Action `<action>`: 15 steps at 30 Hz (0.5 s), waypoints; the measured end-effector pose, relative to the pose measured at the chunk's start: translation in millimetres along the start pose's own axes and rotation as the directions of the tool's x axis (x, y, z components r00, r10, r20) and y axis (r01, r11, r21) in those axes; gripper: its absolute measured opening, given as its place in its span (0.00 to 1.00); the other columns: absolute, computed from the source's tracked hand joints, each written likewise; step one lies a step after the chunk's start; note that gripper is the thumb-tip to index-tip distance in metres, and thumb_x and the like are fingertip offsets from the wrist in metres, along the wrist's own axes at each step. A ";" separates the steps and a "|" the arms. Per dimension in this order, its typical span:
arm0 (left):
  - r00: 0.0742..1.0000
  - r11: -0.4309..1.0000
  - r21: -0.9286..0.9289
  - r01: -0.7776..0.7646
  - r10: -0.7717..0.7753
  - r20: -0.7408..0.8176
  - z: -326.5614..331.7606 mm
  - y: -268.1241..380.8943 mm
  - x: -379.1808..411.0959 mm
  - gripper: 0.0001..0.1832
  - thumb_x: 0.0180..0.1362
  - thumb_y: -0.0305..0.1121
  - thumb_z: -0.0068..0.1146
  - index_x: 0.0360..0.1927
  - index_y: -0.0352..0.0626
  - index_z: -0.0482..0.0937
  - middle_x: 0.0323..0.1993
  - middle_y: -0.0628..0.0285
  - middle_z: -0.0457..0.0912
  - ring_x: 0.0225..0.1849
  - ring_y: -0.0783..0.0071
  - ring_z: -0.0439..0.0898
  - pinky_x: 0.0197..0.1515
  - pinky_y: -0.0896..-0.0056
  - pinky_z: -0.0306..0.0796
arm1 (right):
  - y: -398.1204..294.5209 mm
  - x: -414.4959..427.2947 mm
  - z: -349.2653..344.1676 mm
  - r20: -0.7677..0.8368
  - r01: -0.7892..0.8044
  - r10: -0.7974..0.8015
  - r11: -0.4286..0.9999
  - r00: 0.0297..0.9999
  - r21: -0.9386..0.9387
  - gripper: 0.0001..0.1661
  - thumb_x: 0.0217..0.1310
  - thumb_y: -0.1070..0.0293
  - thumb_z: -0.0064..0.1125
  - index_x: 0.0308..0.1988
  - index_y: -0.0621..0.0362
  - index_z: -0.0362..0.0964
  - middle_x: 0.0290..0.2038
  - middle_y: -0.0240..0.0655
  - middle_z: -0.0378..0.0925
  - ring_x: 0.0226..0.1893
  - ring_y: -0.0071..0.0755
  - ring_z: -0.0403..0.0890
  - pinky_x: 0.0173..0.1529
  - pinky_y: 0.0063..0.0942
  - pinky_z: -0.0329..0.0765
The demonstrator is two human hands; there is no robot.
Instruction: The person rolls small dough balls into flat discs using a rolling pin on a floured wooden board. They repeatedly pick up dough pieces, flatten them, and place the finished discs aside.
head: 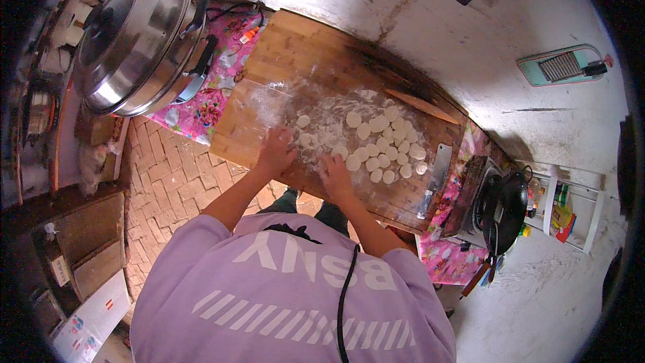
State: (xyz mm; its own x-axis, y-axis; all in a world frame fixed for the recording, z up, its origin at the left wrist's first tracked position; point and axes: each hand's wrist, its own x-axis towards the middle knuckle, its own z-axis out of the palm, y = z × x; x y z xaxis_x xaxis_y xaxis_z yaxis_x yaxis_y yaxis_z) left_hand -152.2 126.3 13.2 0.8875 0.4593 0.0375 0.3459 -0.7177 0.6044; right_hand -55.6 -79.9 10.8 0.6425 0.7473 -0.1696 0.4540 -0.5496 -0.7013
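Observation:
My left hand (276, 153) rests at the near edge of a floured wooden board (262, 55), its fingers on or just over the flour. To its right, my right hand (334, 174) is low over the board, fingertips close to a flat round of dough (340, 152). Whether either hand holds anything is too small to tell. A dough round (303, 121) and a floury piece (306, 139) lie just beyond my hands. Several more dough rounds (392, 153) spread over the right part of the board, some touching. Farther right lies a cleaver (436, 176).
A tapered wooden rolling pin (422, 106) lies near the board's far edge. A large lidded steel steamer (146, 45) stands at the left on a pink floral cloth (201, 111). Right of the board are a black wok (506, 212) and a stove (473, 196). A grater (559, 66) hangs on the wall.

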 end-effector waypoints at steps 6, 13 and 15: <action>0.896 0.885 0.152 -0.441 0.444 0.015 20.4 -9.6 20.8 0.17 0.54 0.33 0.58 0.48 0.49 0.80 0.59 0.54 0.73 0.64 0.54 0.69 0.64 0.50 0.64 | 0.5 2.8 -1.1 -0.009 0.057 -0.058 0.997 0.998 -0.044 0.22 0.57 0.68 0.63 0.52 0.56 0.72 0.46 0.45 0.70 0.44 0.54 0.77 0.46 0.44 0.76; 0.939 0.909 0.238 -0.344 0.333 0.086 23.4 -44.9 14.9 0.17 0.54 0.30 0.55 0.48 0.47 0.79 0.57 0.56 0.75 0.62 0.52 0.70 0.63 0.50 0.64 | 0.8 16.4 19.8 -0.115 0.086 -0.095 0.994 0.989 -0.073 0.24 0.57 0.65 0.63 0.53 0.56 0.71 0.45 0.45 0.69 0.46 0.55 0.76 0.47 0.44 0.75; 0.946 0.924 0.204 -0.323 0.323 0.034 27.2 -45.6 7.7 0.17 0.54 0.29 0.54 0.49 0.48 0.79 0.56 0.56 0.75 0.62 0.51 0.69 0.63 0.49 0.64 | 1.0 18.6 18.8 -0.105 0.120 -0.132 0.987 0.986 -0.108 0.25 0.57 0.65 0.63 0.54 0.57 0.70 0.47 0.46 0.70 0.48 0.55 0.75 0.50 0.45 0.74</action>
State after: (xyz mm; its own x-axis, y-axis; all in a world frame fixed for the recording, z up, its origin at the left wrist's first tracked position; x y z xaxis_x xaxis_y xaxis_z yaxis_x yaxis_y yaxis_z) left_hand -152.9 148.4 -35.7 0.9614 0.1852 0.2036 0.0956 -0.9184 0.3839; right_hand -54.7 -59.5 -6.0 0.6386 0.7695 -0.0019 0.5920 -0.4929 -0.6377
